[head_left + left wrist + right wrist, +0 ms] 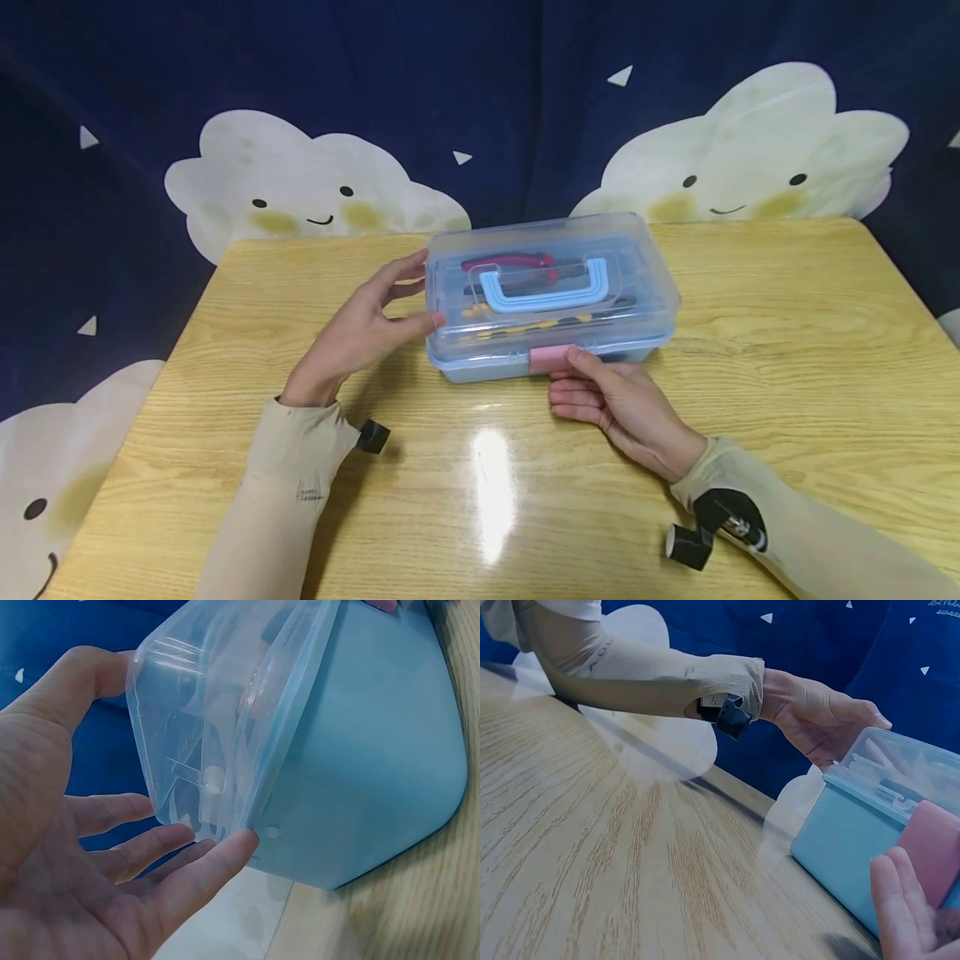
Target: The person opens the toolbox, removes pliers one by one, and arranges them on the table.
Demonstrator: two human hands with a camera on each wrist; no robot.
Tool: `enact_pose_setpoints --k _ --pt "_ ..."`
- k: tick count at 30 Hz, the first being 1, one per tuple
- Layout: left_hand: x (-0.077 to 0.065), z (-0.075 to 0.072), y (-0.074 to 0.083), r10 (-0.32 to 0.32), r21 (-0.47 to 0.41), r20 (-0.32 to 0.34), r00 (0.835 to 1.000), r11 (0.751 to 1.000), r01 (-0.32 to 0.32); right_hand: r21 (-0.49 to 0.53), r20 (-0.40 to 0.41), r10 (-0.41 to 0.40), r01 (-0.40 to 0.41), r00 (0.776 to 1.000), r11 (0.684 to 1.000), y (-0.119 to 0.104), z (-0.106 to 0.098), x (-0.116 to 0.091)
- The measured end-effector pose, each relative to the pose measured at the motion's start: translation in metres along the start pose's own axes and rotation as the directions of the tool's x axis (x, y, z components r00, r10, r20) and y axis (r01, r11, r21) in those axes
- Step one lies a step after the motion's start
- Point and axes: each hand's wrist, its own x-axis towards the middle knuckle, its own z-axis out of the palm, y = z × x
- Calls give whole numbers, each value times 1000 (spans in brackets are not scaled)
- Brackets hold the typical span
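A toolbox with a pale blue base and clear lid (450,250) sits on the table, its lid down. On top is a blue carrying handle (543,298); a pink latch (551,358) is at the front. Through the lid show red-handled pliers (506,261) and several yellow-and-black tools. My left hand (363,321) spans the lid's left end, thumb at the near edge and fingers round the far corner. My right hand (618,404) lays its thumb on the pink latch, the other fingers below it in front of the base. In the right wrist view, two fingertips (896,885) overlap the latch's lower edge.
The wooden table (375,517) runs under both forearms, and the toolbox stands toward its far side. Behind hangs a dark blue curtain (517,108) with smiling clouds. Small black cameras (372,436) are strapped to both wrists over beige sleeves.
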Motion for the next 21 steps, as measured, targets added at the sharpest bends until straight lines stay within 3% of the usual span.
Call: enact_pose_setpoints --k 9,21 --pt "-2 0 2 -2 4 -2 1000 1000 2 -28 -25 -3 2 1000 1000 1 2 -1" --pt "-3 1 1 -10 0 -3 1000 1000 10 -24 18 1 0 1000 1000 1 -1 0"
